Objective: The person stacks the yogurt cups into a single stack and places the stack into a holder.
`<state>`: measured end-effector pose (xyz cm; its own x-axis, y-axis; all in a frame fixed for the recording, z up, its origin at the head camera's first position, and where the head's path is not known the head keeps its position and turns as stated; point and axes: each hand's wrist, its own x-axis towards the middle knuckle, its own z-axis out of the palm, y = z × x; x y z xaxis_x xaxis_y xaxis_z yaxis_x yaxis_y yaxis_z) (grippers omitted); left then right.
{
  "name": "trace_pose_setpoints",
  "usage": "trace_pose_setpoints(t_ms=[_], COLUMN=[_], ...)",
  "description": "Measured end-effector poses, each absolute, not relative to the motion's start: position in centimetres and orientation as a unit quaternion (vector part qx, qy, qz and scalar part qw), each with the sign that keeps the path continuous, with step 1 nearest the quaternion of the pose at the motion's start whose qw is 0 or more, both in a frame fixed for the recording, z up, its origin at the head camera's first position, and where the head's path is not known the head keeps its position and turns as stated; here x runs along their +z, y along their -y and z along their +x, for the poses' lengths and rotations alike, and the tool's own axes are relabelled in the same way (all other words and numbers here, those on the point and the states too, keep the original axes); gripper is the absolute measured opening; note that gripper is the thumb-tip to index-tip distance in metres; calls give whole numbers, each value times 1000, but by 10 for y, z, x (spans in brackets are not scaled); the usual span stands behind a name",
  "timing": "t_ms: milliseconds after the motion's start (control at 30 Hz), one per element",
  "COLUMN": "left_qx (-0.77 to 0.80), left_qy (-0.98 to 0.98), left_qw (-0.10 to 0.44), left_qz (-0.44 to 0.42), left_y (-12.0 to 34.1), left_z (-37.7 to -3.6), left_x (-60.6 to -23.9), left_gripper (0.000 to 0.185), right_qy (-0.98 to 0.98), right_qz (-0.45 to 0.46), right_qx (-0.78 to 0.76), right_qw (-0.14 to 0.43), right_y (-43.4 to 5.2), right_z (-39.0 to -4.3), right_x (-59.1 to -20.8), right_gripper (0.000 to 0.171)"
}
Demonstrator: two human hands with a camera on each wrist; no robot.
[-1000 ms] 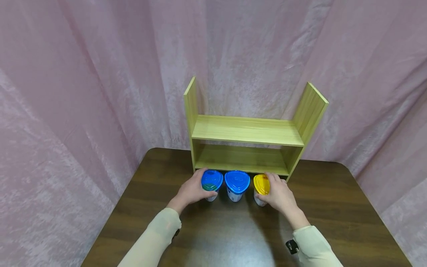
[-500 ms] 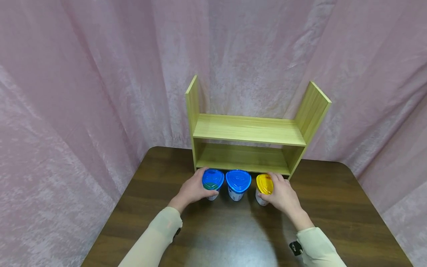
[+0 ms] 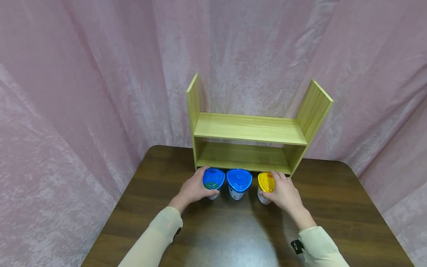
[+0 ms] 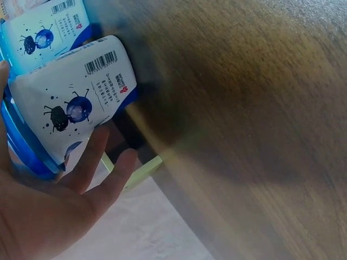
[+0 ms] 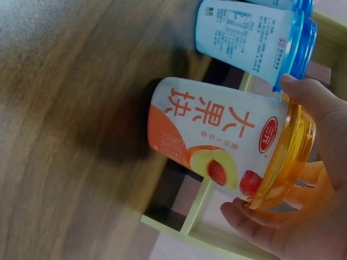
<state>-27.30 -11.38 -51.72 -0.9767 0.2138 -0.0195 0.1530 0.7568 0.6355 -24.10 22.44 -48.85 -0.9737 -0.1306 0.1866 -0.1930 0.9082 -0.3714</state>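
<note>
Just in front of the shelf's (image 3: 248, 130) lower opening, 3 upright cups stand in a row on the worktop (image 3: 230, 233): the left hand (image 3: 192, 189) grips the left blue-lidded cup (image 3: 213, 180), the right hand (image 3: 284, 194) grips the yellow-lidded cup (image 3: 265, 183), and the middle blue-lidded cup (image 3: 238, 181) stands untouched.

From the head view, the left hand (image 3: 193, 189) covers most of the left blue cup (image 3: 212, 181), and the right hand (image 3: 283, 193) hides the side of the yellow cup (image 3: 265, 184). The small print on the cups is too small to read there. In the left wrist view the middle cup (image 4: 43, 30) is cut off by the top edge, and the shelf (image 4: 138, 173) beside it is blurred.
</note>
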Motion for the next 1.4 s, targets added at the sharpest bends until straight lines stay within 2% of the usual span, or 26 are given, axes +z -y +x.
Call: trace_pose_setpoints(t_ms=[967, 1400], left_qx=[318, 309], left_qy=[-942, -945], left_qw=[44, 41], left_qz=[96, 97], left_y=[114, 112], left_z=[-272, -275], left_x=[-515, -517], left_gripper=[105, 104], right_qy=[971, 953], right_qz=[73, 93], right_qx=[202, 239], right_qw=[104, 159], right_y=[-229, -211], right_z=[-241, -253], right_x=[-440, -408], right_gripper=[88, 85])
